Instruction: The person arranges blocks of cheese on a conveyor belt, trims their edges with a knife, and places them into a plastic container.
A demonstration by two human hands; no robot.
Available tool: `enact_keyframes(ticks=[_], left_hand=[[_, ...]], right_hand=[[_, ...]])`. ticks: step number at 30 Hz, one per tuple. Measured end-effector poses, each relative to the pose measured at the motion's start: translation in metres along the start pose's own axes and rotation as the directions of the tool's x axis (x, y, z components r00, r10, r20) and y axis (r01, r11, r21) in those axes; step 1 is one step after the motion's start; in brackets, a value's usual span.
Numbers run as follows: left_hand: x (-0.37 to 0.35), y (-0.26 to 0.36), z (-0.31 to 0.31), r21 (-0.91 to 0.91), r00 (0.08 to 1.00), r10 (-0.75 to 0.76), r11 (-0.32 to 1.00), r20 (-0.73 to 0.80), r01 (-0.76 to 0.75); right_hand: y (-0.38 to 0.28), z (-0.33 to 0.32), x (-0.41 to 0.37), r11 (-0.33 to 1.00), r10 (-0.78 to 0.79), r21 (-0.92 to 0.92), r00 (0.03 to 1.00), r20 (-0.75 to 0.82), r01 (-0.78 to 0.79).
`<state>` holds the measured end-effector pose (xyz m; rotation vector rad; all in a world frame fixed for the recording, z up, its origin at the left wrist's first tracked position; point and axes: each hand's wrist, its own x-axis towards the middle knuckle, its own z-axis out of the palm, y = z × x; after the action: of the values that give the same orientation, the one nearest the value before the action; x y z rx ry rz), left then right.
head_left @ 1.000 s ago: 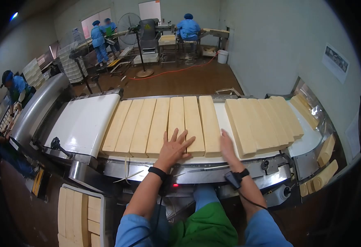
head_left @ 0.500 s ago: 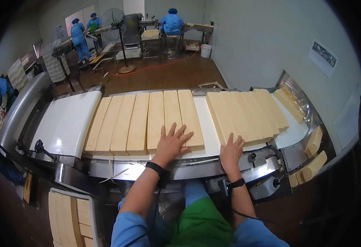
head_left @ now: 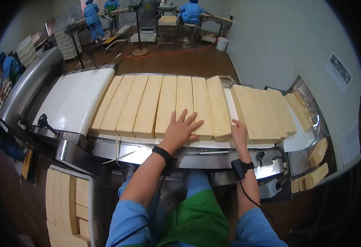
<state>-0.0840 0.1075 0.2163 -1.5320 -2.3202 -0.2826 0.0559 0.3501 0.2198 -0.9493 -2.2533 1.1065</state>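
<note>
Long pale-yellow blocks (head_left: 146,108) lie side by side in a row across a white belt (head_left: 71,101). My left hand (head_left: 180,131) rests on the near ends of the row with its fingers spread flat. At the row's right end lies one block (head_left: 218,109), slightly askew. My right hand (head_left: 239,133) is beside the near right side of that block, its fingers curled in and nothing visible in them. Right of it, past a narrow strip of belt, a second group of blocks (head_left: 260,113) sits close together.
A grey-rimmed bin (head_left: 91,206) of similar blocks stands low at left. Thin pale strips (head_left: 118,151) hang at the metal front edge. A curved metal machine housing (head_left: 36,82) borders the belt's left end. Other people (head_left: 92,18) are farther off. Cut pieces (head_left: 317,175) lie at right.
One block has moved left from the right-hand group to the row under my left hand. My right hand has left the group's top and curled its fingers. The view has tilted down.
</note>
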Motion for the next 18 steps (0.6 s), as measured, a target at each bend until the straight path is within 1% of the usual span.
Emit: enact_keyframes(ticks=[1,2,3,6,9,11,12,13,14,15,16,17,18], left_hand=[[-0.001,0.000,0.000,0.006,1.000,-0.002,1.000,0.003,0.002],[-0.001,0.000,-0.001,0.004,1.000,-0.003,1.000,-0.001,0.003],[-0.001,0.000,-0.002,0.004,1.000,-0.004,1.000,-0.002,0.004],[-0.001,-0.006,-0.002,0.004,1.000,-0.001,1.000,-0.015,0.001],[-0.008,-0.006,-0.001,-0.054,1.000,-0.023,0.998,0.013,0.024],[-0.018,0.008,-0.023,-0.115,0.983,-0.049,0.993,-0.174,0.030],[-0.020,0.019,-0.034,-0.206,0.973,-0.079,0.978,-0.216,0.033],[-0.022,0.032,-0.044,-0.295,0.959,-0.115,0.955,-0.257,0.036],[-0.029,0.052,-0.052,-0.300,0.922,-0.092,0.954,-0.375,-0.027],[-0.045,0.074,-0.049,-0.370,0.900,-0.090,0.925,-0.427,-0.083],[-0.060,0.100,-0.053,-0.460,0.881,-0.101,0.876,-0.462,-0.141],[-0.084,0.127,-0.042,-0.562,0.935,-0.153,0.825,-0.319,-0.057],[-0.107,0.149,-0.026,-0.649,0.960,-0.187,0.761,-0.208,0.007]], right_hand=[[0.000,0.016,0.003,0.988,-0.140,-0.066,0.989,-0.048,0.136],[0.004,0.035,0.009,0.955,-0.278,-0.133,0.957,-0.084,0.266],[0.010,0.048,0.015,0.901,-0.412,-0.200,0.905,-0.111,0.386],[-0.006,0.059,0.018,0.885,-0.405,-0.292,0.910,-0.095,0.363],[0.006,0.046,0.023,0.879,-0.461,-0.135,0.887,-0.005,0.457],[-0.008,0.009,0.004,0.824,-0.433,-0.401,0.902,0.013,0.401],[0.006,-0.006,0.009,0.727,-0.535,-0.535,0.844,-0.047,0.431],[0.020,-0.020,0.015,0.612,-0.638,-0.659,0.765,-0.086,0.437],[0.023,-0.034,0.011,0.547,-0.604,-0.764,0.794,-0.076,0.343],[0.025,-0.045,0.007,0.462,-0.568,-0.853,0.820,-0.072,0.245],[0.036,-0.048,0.007,0.491,-0.512,-0.837,0.857,-0.054,0.241],[0.045,-0.051,0.008,0.521,-0.454,-0.822,0.890,-0.037,0.232],[0.051,-0.050,0.007,0.550,-0.395,-0.806,0.918,-0.022,0.218]])
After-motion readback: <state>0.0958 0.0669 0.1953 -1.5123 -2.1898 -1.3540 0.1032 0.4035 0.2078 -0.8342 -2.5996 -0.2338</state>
